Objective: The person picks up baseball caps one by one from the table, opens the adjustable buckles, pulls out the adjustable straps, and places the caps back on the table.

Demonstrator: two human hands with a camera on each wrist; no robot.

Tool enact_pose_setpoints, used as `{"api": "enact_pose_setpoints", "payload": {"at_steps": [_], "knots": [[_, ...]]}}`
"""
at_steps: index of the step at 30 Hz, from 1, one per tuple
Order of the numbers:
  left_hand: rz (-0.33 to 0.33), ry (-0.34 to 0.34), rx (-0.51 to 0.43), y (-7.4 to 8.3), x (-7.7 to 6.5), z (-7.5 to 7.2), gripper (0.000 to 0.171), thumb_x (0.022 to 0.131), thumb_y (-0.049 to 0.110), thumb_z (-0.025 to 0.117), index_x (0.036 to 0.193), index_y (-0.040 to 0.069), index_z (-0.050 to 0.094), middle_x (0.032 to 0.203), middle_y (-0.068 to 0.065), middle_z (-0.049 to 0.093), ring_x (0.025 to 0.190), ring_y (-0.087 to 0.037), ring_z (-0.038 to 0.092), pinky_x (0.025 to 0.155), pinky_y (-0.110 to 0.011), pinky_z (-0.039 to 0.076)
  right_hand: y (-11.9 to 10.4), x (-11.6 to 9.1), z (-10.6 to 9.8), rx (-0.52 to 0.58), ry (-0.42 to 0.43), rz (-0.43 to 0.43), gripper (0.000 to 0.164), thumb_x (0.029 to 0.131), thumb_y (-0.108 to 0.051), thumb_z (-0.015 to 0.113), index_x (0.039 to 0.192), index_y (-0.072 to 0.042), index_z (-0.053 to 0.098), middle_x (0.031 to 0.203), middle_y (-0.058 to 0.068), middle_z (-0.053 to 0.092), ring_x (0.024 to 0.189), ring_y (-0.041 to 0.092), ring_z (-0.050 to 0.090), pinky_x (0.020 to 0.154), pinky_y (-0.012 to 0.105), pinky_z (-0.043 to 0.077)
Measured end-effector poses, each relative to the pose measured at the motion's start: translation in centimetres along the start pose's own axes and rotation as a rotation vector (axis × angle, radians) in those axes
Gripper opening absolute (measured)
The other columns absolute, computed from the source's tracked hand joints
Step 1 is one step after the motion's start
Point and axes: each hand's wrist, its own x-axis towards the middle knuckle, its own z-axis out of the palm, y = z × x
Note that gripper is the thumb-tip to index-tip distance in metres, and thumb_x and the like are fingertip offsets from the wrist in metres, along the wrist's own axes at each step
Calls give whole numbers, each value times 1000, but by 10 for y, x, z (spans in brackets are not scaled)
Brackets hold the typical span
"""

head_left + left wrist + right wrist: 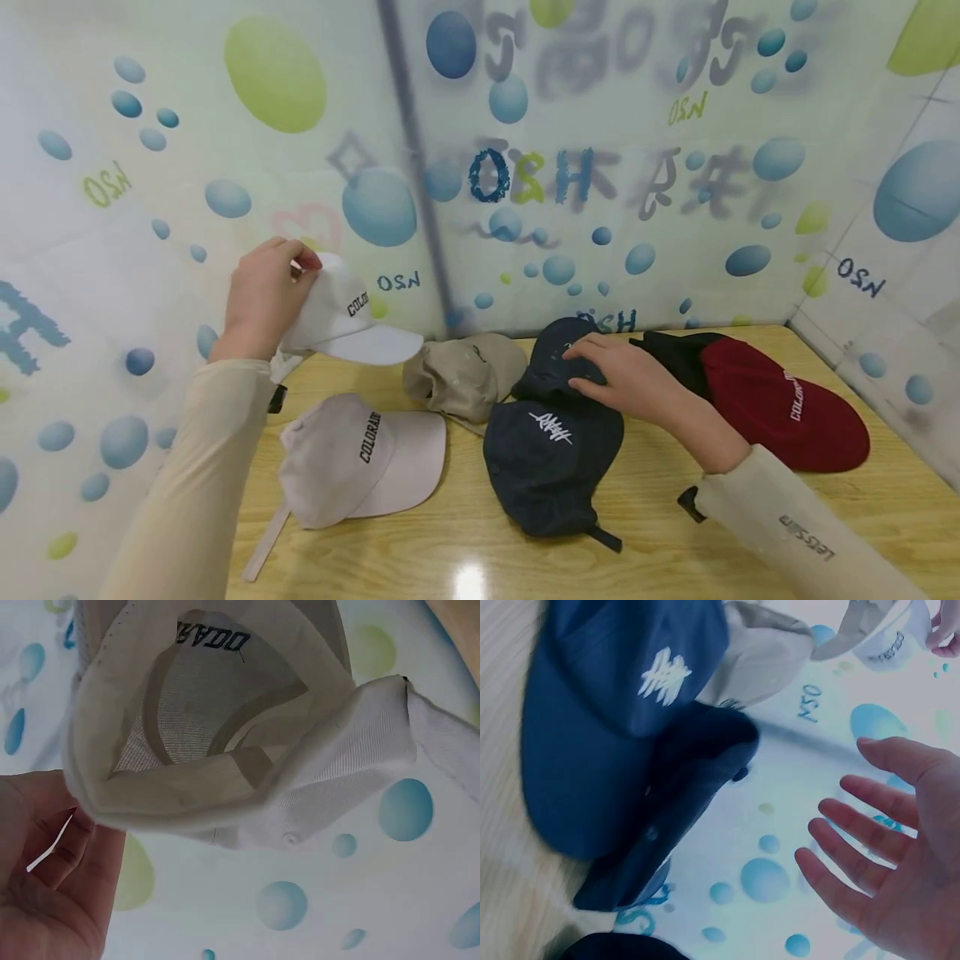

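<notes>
My left hand [262, 296] pinches a white cap [333, 304] by its crown, lifted over the far left of the table, brim pointing right. In the left wrist view the underside of the white cap [187, 791] shows, with the fingers of the left hand [60, 877] at its edge. The right hand [633, 379] hovers by the rear navy cap [551, 354], fingers spread and holding nothing. A front navy cap [551, 475] with white lettering lies against it. In the right wrist view the right hand [892, 847] is apart from both caps.
Left of the navy caps lie a beige cap [480, 375] and a pale pink cap [337, 467] with a loose strap. To the right, a red cap [780, 408] overlaps a black cap [678, 346]. A patterned curtain [487, 275] stands behind the wooden table [675, 542].
</notes>
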Motion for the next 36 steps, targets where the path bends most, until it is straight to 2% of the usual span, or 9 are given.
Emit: {"api": "enact_pose_setpoints", "payload": {"at_steps": [8,14,19,25,32,36], "knots": [[64,6,-60,38,-3,-4,6,94,3,64,99,1,67,105,-18,63,98,-38,65,86,-52,51,-20,13,-9,59,31,41,40,94,-24,70,130,-8,61,126,11,65,114,28,64,95,47,54],[127,6,-95,68,-8,1,5,93,1,64,95,0,68,99,-17,61,93,-35,65,83,-48,54,-36,23,-14,121,60,46,40,95,-25,69,130,-9,61,128,10,65,114,27,64,94,47,54],[181,-12,-137,89,-14,14,4,93,1,64,94,1,67,97,-16,61,90,-31,65,81,-44,55,-49,31,-18,240,42,84,42,97,-26,66,134,-9,58,130,10,64,110,26,66,91,44,56],[220,-29,-181,113,-23,33,4,92,2,66,90,5,67,92,-13,60,87,-27,65,80,-38,56,-63,40,-16,413,17,75,45,102,-29,56,143,-8,52,128,11,67,109,26,68,88,42,57],[265,-57,-222,138,-33,55,5,92,3,68,89,8,66,90,-9,59,85,-23,64,79,-34,56,-71,42,-11,473,-43,134,61,102,-40,55,151,-8,40,143,15,56,119,30,64,94,46,55],[287,-89,-236,155,-38,66,6,92,4,68,89,8,66,91,-8,60,85,-21,65,79,-31,57,-69,40,-8,512,-65,191,67,100,-45,57,152,-8,37,145,16,53,120,31,63,94,46,56]]}}
